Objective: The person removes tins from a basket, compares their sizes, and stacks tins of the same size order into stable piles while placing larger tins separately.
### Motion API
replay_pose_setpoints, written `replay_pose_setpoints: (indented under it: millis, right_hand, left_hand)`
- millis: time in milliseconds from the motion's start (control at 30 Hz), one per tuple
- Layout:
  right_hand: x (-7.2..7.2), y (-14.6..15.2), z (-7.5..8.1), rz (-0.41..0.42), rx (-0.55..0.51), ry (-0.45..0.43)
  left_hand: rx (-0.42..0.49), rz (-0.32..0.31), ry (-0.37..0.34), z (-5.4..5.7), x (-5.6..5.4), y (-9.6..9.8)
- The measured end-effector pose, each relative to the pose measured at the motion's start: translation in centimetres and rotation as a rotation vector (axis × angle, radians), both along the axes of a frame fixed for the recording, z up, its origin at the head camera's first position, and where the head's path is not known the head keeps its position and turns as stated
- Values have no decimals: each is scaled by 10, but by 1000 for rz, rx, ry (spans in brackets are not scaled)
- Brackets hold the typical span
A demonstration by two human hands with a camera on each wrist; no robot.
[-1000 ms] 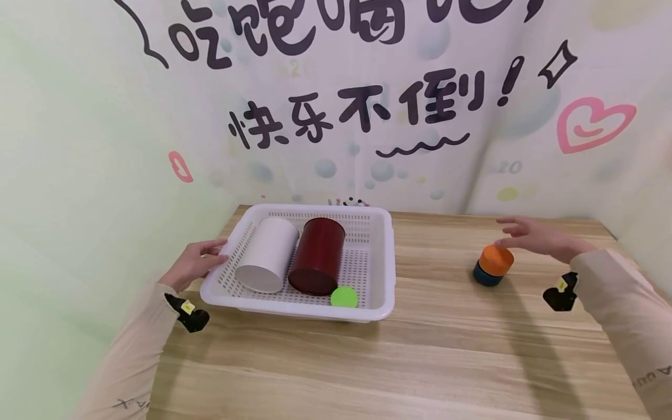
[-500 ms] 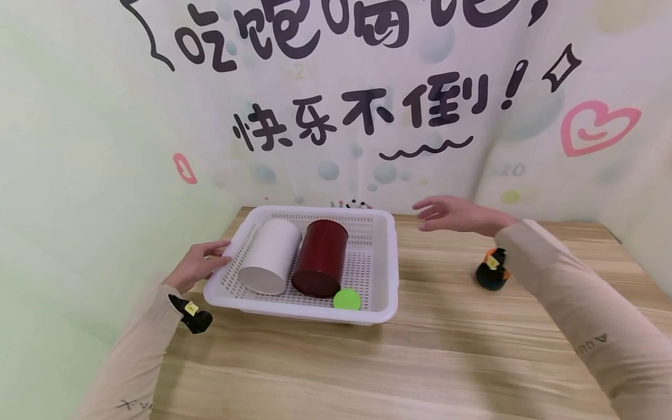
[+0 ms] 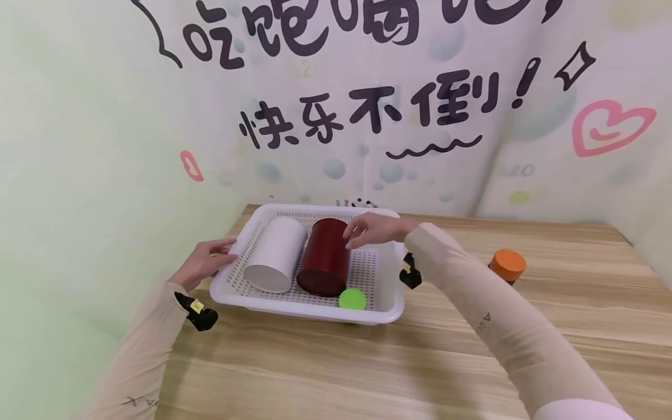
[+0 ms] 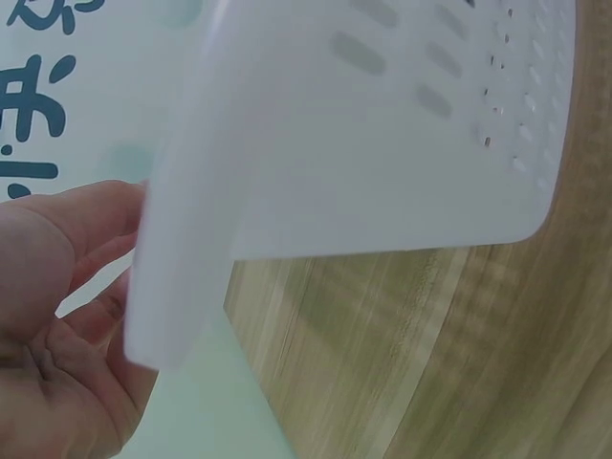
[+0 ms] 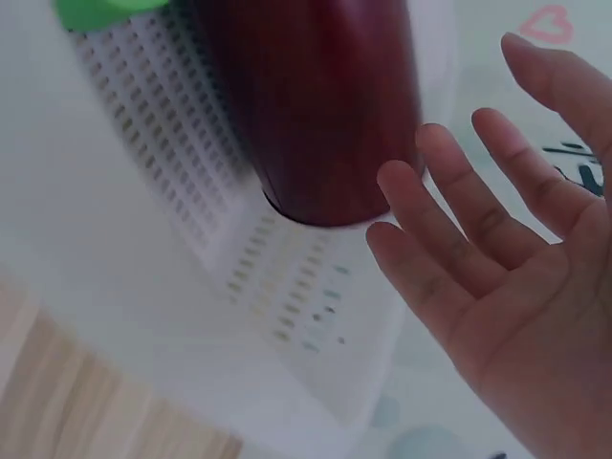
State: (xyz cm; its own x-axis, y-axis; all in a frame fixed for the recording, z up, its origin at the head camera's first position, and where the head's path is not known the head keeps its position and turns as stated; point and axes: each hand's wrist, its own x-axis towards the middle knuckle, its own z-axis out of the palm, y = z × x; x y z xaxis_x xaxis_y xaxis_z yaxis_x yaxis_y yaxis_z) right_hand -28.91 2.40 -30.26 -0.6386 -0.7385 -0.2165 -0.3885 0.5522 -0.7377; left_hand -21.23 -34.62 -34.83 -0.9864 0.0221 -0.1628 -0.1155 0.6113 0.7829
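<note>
A white plastic basket [image 3: 389,303] holds a white cylinder [image 3: 275,251] and a dark red cylinder [image 3: 324,256], both lying on their sides. A flat green round piece [image 3: 352,299] lies in its front right part. My left hand [image 3: 206,259] holds the basket's left rim; in the left wrist view the fingertips pass behind the rim [image 4: 186,220]. My right hand [image 3: 375,227] reaches over the right side of the basket, fingertips close to the far end of the red cylinder. The right wrist view shows its fingers [image 5: 449,229] spread, with nothing held.
On the wooden table [image 3: 294,373], right of the basket, stands a short round piece with an orange top [image 3: 508,263], its darker base partly hidden by the right sleeve [image 3: 488,309]. A printed curtain [image 3: 451,181] closes off the back of the table.
My right hand has swung left from the orange-topped piece, across the table, to above the basket beside the red cylinder. My left hand stays at the rim, and the view has shifted slightly.
</note>
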Motion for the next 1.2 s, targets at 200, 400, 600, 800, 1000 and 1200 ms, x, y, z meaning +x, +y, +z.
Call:
replay_pose_setpoints:
  millis: [200,400,600,800,1000,1200]
  right_hand:
    - [3,-20,-16,13,45,0]
    - [5,-26,-24,16,18,-31]
    - [3,-25,-29,7,34,-71]
    - [8,-29,-32,-8,144,-200]
    - [13,-34,-37,6,249,-313]
    - [14,-35,-41,9,288,-364]
  left_hand:
    - [-2,-3,-11,2,-2,3]
    - [2,1,-15,4,-1,4]
    - [10,7,-14,5,-1,3]
    - [19,7,-7,4,-1,0]
    - [31,14,-6,2,-2,-1]
    - [30,29,-20,-2,-1,-2]
